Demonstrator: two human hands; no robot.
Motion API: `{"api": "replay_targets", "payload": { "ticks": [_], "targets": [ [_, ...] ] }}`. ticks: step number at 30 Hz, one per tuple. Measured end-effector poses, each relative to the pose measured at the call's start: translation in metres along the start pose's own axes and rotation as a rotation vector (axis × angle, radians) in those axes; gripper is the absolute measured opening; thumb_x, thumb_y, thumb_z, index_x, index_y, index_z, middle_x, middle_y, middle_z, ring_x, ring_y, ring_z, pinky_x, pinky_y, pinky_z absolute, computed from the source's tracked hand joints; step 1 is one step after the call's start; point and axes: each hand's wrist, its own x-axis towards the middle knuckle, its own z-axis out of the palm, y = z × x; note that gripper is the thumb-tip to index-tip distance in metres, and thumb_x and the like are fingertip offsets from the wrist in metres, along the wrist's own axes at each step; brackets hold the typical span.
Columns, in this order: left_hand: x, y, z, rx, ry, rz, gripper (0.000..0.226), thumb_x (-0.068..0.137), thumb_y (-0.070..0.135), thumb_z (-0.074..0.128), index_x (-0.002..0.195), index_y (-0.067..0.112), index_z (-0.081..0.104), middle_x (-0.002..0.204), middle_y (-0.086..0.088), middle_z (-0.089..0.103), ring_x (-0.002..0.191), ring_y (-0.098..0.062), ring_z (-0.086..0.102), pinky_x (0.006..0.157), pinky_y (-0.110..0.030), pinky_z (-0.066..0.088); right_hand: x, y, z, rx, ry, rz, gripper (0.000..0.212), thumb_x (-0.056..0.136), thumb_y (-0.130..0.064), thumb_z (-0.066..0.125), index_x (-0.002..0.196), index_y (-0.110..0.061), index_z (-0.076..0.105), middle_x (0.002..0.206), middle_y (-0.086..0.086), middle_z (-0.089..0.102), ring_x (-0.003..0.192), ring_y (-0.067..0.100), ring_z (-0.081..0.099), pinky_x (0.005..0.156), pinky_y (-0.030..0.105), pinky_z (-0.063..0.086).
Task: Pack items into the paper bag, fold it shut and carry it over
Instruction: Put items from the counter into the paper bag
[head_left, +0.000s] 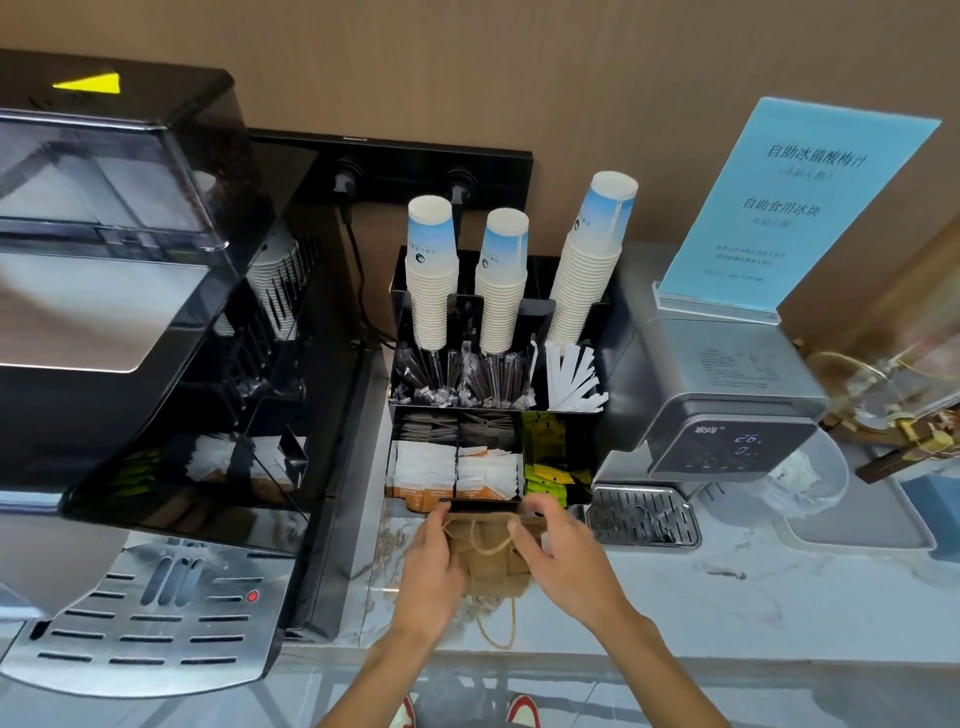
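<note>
**benchwatcher:** Right in front of the black condiment organizer (488, 415), the paper bag (491, 564) sits on the bench (727, 587) between both hands. Left hand (428, 566) has its grip pinched on the bag's left top edge, right hand (563, 556) pinches the right top edge, so the mouth looks pulled open. Rope handles flop over the front.

**sachet_fan:** So how far along is it? Anything packed yet?

**benchwatcher:** Can't tell, the inside is too dark and small to read. My guess is early days: the bag isn't folded and it's nowhere near carried off. Sachets (457, 467) sit just behind it, probably next in. Packing, folding and the carry all look left to do.
</note>
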Motion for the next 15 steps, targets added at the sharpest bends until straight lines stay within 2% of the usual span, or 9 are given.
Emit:
{"api": "replay_targets", "payload": {
  "ticks": [2, 4, 6, 8, 9, 10, 12, 15],
  "targets": [
    [0.001, 0.000, 0.000, 0.038, -0.001, -0.012, 0.066, 0.093, -0.007, 0.042, 0.152, 0.018, 0.028, 0.142, -0.007, 0.056, 0.124, -0.021, 0.056, 0.110, -0.037, 0.045, -0.010, -0.004, -0.001, 0.024, 0.202, -0.012, 0.030, 0.097, -0.028, 0.058, 0.125, -0.022, 0.049, 0.117, -0.013, 0.046, 0.110, 0.009, 0.049, 0.088, 0.024, 0.046],
    [0.003, 0.003, 0.001, 0.066, 0.005, -0.019, 0.070, 0.091, -0.009, 0.040, 0.154, 0.015, 0.023, 0.131, -0.012, 0.062, 0.108, -0.020, 0.062, 0.100, -0.037, 0.052, -0.025, -0.014, 0.001, 0.009, 0.392, -0.101, 0.021, 0.086, -0.001, 0.060, 0.100, -0.016, 0.055, 0.104, -0.007, 0.048, 0.101, 0.007, 0.047, 0.077, 0.019, 0.044],
    [0.002, 0.007, 0.003, 0.081, 0.000, -0.027, 0.071, 0.091, -0.006, 0.040, 0.156, 0.014, 0.018, 0.108, -0.009, 0.068, 0.084, -0.014, 0.064, 0.077, -0.027, 0.053, -0.041, -0.030, 0.006, 0.002, 0.320, -0.216, 0.021, 0.077, 0.005, 0.055, 0.078, -0.016, 0.056, 0.088, -0.007, 0.052, 0.088, 0.002, 0.052, 0.070, 0.016, 0.045],
    [0.002, 0.011, 0.004, 0.108, -0.024, -0.031, 0.074, 0.090, -0.005, 0.040, 0.157, 0.012, 0.013, 0.089, -0.004, 0.067, 0.069, -0.008, 0.060, 0.061, -0.021, 0.045, -0.051, -0.040, 0.013, -0.097, 0.173, -0.328, 0.017, 0.069, -0.001, 0.052, 0.064, -0.016, 0.060, 0.074, -0.005, 0.062, 0.071, 0.009, 0.062, 0.059, 0.021, 0.051],
    [0.002, 0.014, 0.003, 0.128, -0.034, -0.032, 0.075, 0.091, -0.005, 0.040, 0.157, 0.011, 0.010, 0.083, -0.002, 0.066, 0.065, -0.008, 0.058, 0.059, -0.021, 0.043, -0.050, -0.042, 0.017, -0.142, 0.083, -0.345, 0.017, 0.068, -0.002, 0.052, 0.064, -0.014, 0.064, 0.075, -0.003, 0.067, 0.073, 0.014, 0.067, 0.059, 0.024, 0.053],
    [0.002, 0.016, 0.003, 0.144, -0.042, -0.029, 0.075, 0.091, -0.004, 0.040, 0.157, 0.011, 0.008, 0.080, -0.001, 0.065, 0.064, -0.008, 0.057, 0.059, -0.024, 0.043, -0.047, -0.043, 0.019, -0.173, 0.009, -0.327, 0.020, 0.071, -0.002, 0.053, 0.073, -0.012, 0.070, 0.086, -0.001, 0.072, 0.086, 0.017, 0.068, 0.067, 0.024, 0.054],
    [0.001, 0.018, 0.004, 0.173, -0.049, -0.018, 0.076, 0.090, -0.004, 0.038, 0.157, 0.009, 0.005, 0.080, -0.001, 0.065, 0.065, -0.013, 0.058, 0.062, -0.030, 0.046, -0.039, -0.041, 0.020, -0.241, -0.059, -0.253, 0.029, 0.084, -0.002, 0.049, 0.100, -0.010, 0.071, 0.115, 0.000, 0.068, 0.116, 0.015, 0.056, 0.091, 0.023, 0.048],
    [-0.002, 0.018, 0.004, 0.213, -0.033, -0.003, 0.072, 0.092, -0.001, 0.035, 0.157, 0.009, 0.004, 0.107, -0.010, 0.067, 0.087, -0.023, 0.064, 0.078, -0.038, 0.054, -0.026, -0.037, 0.013, -0.270, -0.064, -0.159, 0.037, 0.088, 0.002, 0.049, 0.117, -0.013, 0.067, 0.125, 0.002, 0.063, 0.121, 0.015, 0.052, 0.098, 0.021, 0.043]
  ]
}}
